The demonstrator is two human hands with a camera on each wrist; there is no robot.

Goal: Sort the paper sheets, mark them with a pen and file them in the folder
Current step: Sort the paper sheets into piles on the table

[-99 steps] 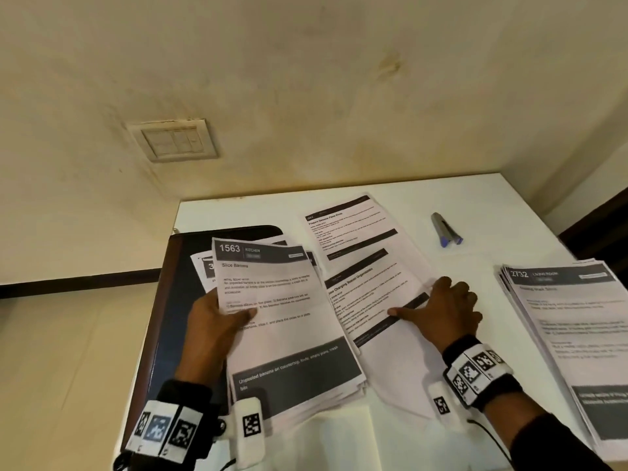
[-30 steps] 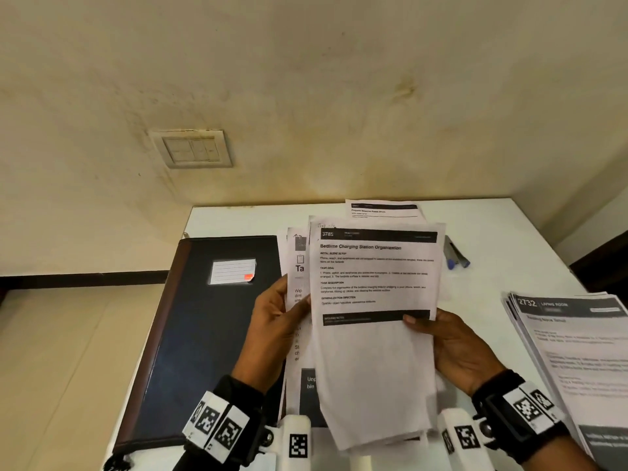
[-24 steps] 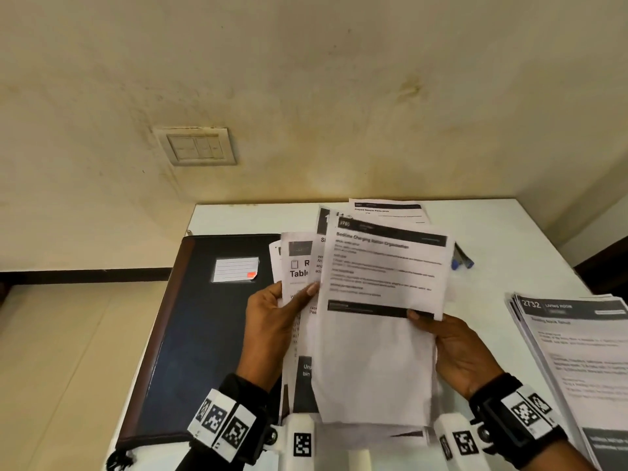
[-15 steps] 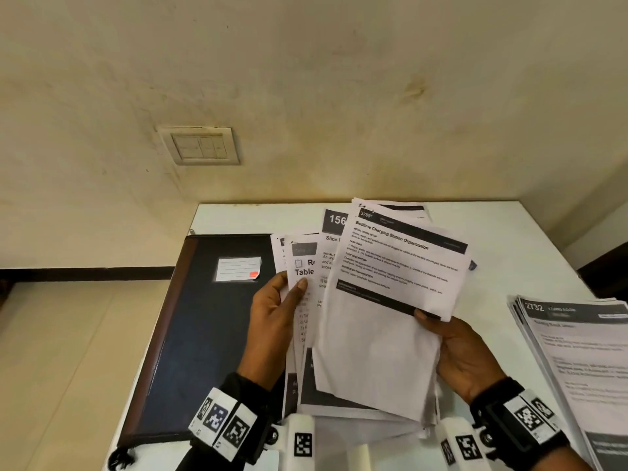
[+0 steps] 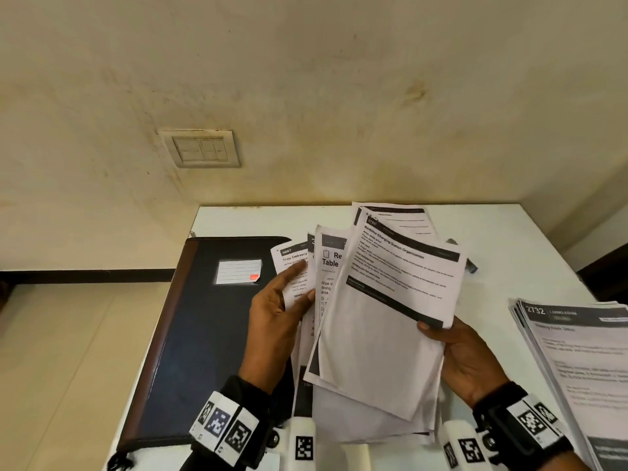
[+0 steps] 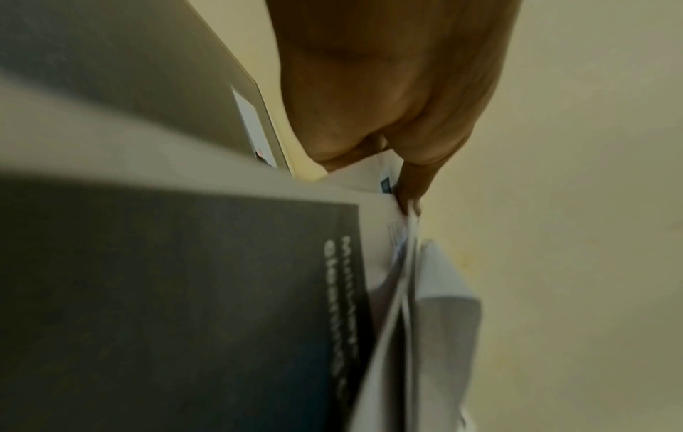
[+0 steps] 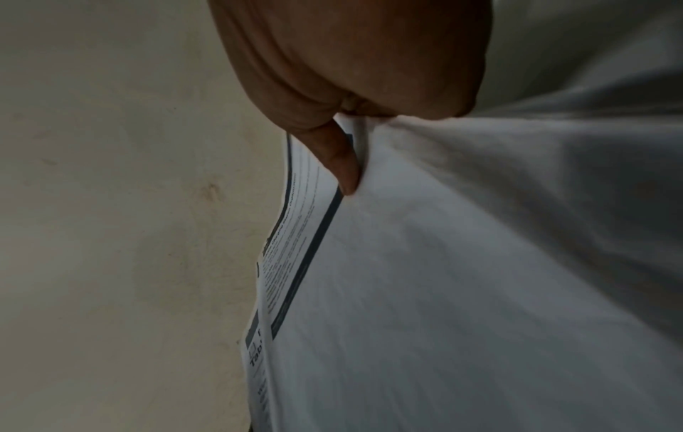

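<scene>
A fanned bundle of printed paper sheets is held upright over the white table. My left hand grips the bundle's left sheets, thumb across a page headed "Tray Delivery". My right hand pinches the right side, thumb on the front sheet headed "Bedtime Charging Station Organization". The dark closed folder with a white label lies flat on the left of the table. A pen peeks out behind the sheets' right edge.
A second stack of printed sheets lies at the table's right edge. The beige wall with a switch plate stands right behind the table. Left of the table the floor drops away.
The sheets were lifted off the table into both hands. Over the last second the front sheet tilted clockwise to the right and the bundle fanned wider, baring more pages on the left.
</scene>
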